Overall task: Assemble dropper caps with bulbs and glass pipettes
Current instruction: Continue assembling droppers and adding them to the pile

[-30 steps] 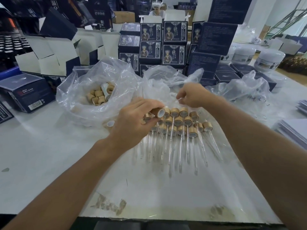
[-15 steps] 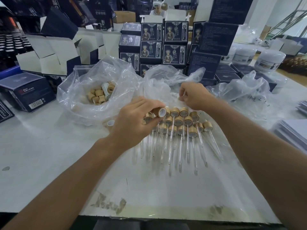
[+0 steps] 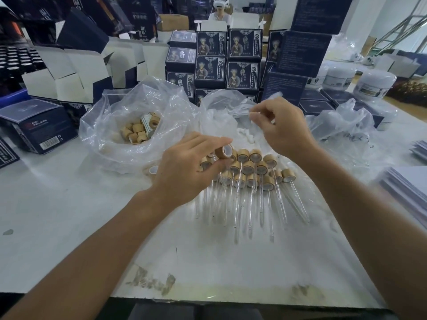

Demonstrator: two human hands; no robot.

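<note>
Left hand [image 3: 184,167] pinching a single wooden dropper cap [image 3: 224,151] between thumb and fingertips, just above the far left edge of the heap of assembled droppers [image 3: 250,174] on the white table [image 3: 57,204]. Right hand [image 3: 283,128] raised beyond the heap, fingers curled round something clear and thin, hard to make out. Bag of loose caps [image 3: 138,130] left of the heap, white bulbs [image 3: 246,136] just behind it.
</note>
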